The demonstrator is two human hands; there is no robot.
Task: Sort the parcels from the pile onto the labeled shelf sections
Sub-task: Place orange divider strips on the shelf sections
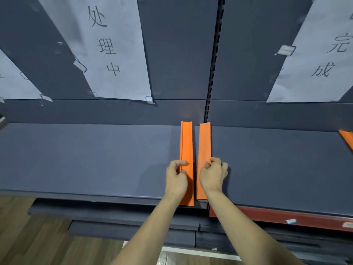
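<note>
Shelf [95, 155] bare of parcels in both labelled sections — paper label [107, 46] at left, second label [328, 54] at right; sorting judged not yet begun, and no pile in view. Left hand [176, 178] pinches left orange divider [186, 142], right hand [213, 175] grips right orange divider [204, 142] — strips side by side, narrow gap between, at the section boundary. Parcels nowhere near either hand.

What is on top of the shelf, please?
On the shelf stand two orange dividers: the left divider, held by the left hand, and the right divider, held by the right hand. No parcels show. The hands cover part of each divider.
</note>
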